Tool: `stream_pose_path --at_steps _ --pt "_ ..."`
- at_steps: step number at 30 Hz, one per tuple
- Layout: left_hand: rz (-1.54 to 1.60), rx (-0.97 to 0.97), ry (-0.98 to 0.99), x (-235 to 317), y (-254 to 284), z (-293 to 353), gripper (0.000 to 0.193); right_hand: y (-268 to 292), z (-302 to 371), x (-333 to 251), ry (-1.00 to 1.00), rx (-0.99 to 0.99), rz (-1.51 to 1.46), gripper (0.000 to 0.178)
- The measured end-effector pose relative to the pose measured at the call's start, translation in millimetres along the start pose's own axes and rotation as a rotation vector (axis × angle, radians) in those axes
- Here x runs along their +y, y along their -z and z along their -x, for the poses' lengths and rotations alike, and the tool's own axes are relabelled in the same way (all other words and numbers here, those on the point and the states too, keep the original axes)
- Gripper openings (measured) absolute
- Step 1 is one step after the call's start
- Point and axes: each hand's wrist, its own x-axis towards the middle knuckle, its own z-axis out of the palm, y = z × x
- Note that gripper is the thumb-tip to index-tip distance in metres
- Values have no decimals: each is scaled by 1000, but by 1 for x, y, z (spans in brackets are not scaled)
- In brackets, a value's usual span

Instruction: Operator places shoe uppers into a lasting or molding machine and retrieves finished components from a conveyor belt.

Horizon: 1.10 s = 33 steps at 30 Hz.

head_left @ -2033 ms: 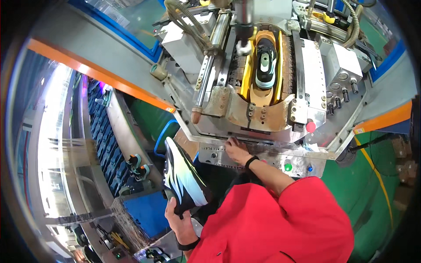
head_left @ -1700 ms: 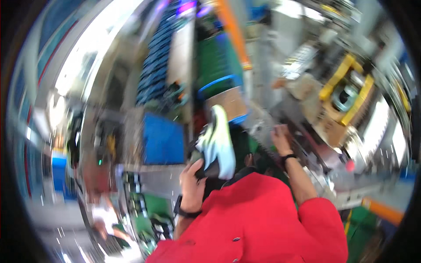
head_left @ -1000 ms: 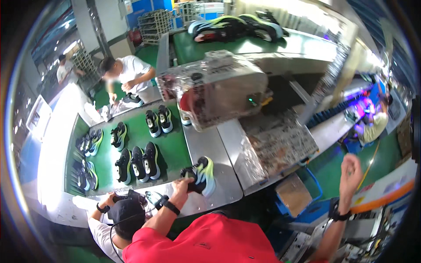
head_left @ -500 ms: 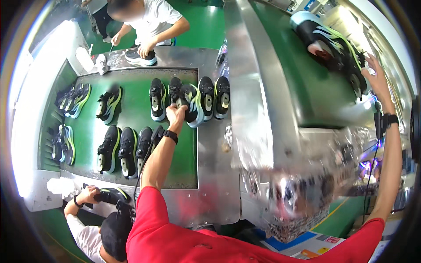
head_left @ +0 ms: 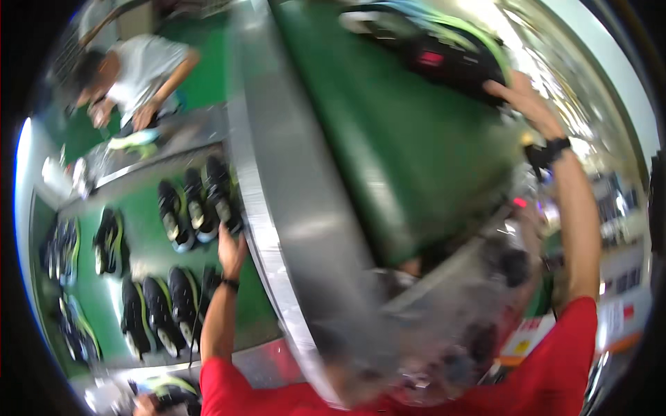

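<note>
My left hand (head_left: 230, 251) is at the heel of a dark running shoe (head_left: 220, 197), thumb and fingers closed around its end. That shoe is the rightmost of a short row on the lower green belt, beside another dark shoe (head_left: 198, 206). On the raised green belt at upper right, my right hand (head_left: 528, 104) grips the near end of a black shoe (head_left: 454, 66) with a lime and pale blue sole. A red patch shows on that shoe. Another shoe end (head_left: 374, 26) lies behind it, blurred.
A metal side wall (head_left: 305, 173) divides the belts. More shoes (head_left: 158, 312) stand in rows on the lower belt (head_left: 142, 239). Across it, a person (head_left: 142, 76) handles a shoe; another person's hand (head_left: 146, 404) is at lower left. Plastic-covered equipment (head_left: 444, 333) is near me.
My view has swung right, and the lower belt now sits further left. My right hand, spread beside the upper shoes before, has closed on one. My left hand stays at the shoe row.
</note>
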Motion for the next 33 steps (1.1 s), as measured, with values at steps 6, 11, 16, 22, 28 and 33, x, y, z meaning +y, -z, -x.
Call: stream_pose_path --at_steps 6,11,16,22,28,33 --pt "1013 -441 471 39 23 233 31 26 45 -25 65 431 -308 43" --pt "1049 -1179 671 284 116 274 42 140 146 -21 -148 683 -464 42" --pt "1481 -1793 484 418 134 270 74 208 331 1 -239 972 -349 37" --pt "1572 -2186 932 584 109 334 73 185 546 25 -606 927 -384 24" --pt "1314 -2307 495 618 146 497 69 85 778 12 -1103 1003 -572 45" --pt "1079 -2537 346 636 155 635 47 -36 945 -94 -839 1506 -1026 72"
